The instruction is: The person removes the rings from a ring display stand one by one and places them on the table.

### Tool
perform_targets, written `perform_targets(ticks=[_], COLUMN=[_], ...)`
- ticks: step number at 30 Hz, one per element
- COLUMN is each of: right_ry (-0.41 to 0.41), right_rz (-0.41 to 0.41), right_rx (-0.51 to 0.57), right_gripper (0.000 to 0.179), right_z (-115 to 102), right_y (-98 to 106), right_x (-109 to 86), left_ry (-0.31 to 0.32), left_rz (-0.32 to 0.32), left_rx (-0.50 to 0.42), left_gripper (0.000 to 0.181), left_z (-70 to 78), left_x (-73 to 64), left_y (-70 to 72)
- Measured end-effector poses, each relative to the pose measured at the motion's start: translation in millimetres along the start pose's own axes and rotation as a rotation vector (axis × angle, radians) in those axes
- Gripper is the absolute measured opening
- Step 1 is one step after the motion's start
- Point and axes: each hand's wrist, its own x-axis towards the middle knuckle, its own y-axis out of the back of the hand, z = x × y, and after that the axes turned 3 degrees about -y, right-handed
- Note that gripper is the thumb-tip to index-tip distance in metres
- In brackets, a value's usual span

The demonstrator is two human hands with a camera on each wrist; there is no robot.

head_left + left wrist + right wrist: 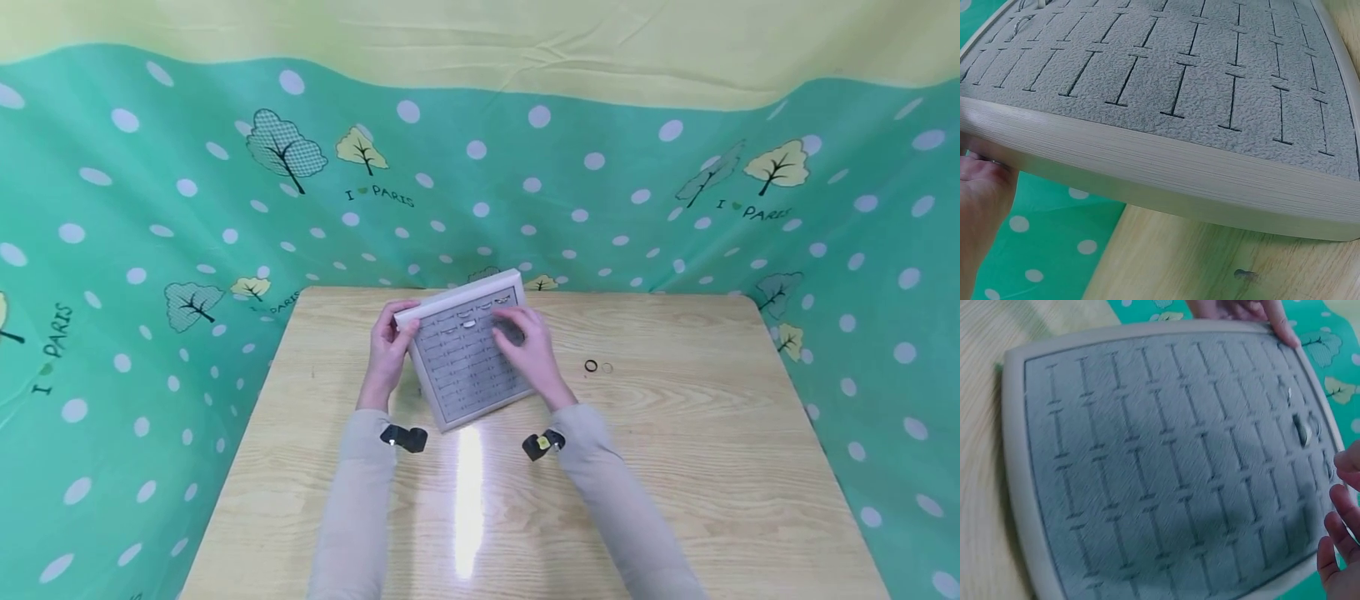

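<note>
Ring tray (459,295) tilted over surface (712,467); adjusting rings, I judge.
Left hand (386,357) pinches it by one corner; right hand (536,352) near its seated rings (469,323), can't tell if pinching. Next calls for fingertip precision.

A big gray tray (1166,444) with a pale frame (1015,456) sits tilted here. Its soft top has rows of thin slots, each like a tall letter I. A few shiny rings (1302,430) stand in slots near the right side. Up top, the left hand (1257,309) holds the frame by its corner. At the right edge, the right hand (1346,531) has bent fingers close to the rings; I can't tell if they touch. Green dotted cloth (1338,356) shows behind, and wooden table (979,487) on the left.
</note>
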Motion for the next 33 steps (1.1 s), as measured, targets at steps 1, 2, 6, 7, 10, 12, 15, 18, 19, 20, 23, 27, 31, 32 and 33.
perform_targets(ticks=[1, 2, 6, 7, 10, 12, 15, 18, 19, 20, 23, 27, 31, 32, 33], right_ry=[0.003, 0.011, 0.047, 0.057, 0.081, 0.084, 0.083, 0.098, 0.111, 0.124, 0.171, 0.206, 0.209, 0.207, 0.203], right_rz=[0.001, 0.004, 0.015, 0.017, 0.026, 0.03, 0.047, 0.08, 0.092, 0.103, 0.136, 0.166, 0.165, 0.163, 0.159], right_rx=[-0.004, -0.008, -0.033, -0.038, -0.046, -0.048, -0.06, -0.078, -0.086, -0.094, -0.105, -0.087, -0.053, -0.047, -0.043], right_gripper=[0.03, 0.029, 0.026, 0.025, 0.022, 0.021, 0.02, 0.019, 0.018, 0.018, 0.016, 0.014, 0.016, 0.016, 0.016], right_z=[-2, -4, -9, -10, -11, -11, -11, -10, -10, -10, -8, -4, -2, -2, -2], right_y=[-2, -4, -11, -13, -17, -20, -25, -29, -30, -32, -35, -38, -39, -39, -40], right_x=[1.9, 3.7, 9.8, 10.6, 12.4, 12.8, 13.0, 13.4, 13.9, 14.6, 17.1, 19.5, 20.1, 20.1, 20.2], left_ry=[-0.002, -0.003, 0.004, 0.005, 0.006, 0.008, 0.012, 0.015, 0.015, 0.015, 0.017, 0.018, 0.025, 0.027, 0.03], left_rz=[-0.001, -0.004, -0.008, -0.008, -0.009, -0.007, -0.005, -0.003, -0.003, -0.003, -0.005, -0.011, -0.012, -0.01, -0.009], left_rx=[-0.001, 0.0, -0.007, -0.008, -0.015, -0.018, -0.017, -0.015, -0.015, -0.014, -0.02, -0.029, -0.032, -0.032, -0.032], left_gripper=[0.029, 0.029, 0.029, 0.029, 0.029, 0.029, 0.029, 0.029, 0.029, 0.03, 0.03, 0.03, 0.03, 0.03, 0.031], left_z=[0.3, 0.7, 0.8, 0.7, 0.2, -0.2, -0.8, -0.9, -1.1, -1.2, -1.7, -1.3, -0.5, -0.2, -0.2], left_x=[-0.2, -0.4, -0.1, 0.1, 1.0, 1.6, 1.7, 1.4, 1.2, 1.1, 1.1, 1.3, 1.1, 1.0, 1.2], left_y=[0.3, 0.5, 0.5, 0.4, 0.1, 0.1, 0.9, 1.7, 1.9, 2.1, 2.4, 2.1, 2.4, 2.5, 2.6])
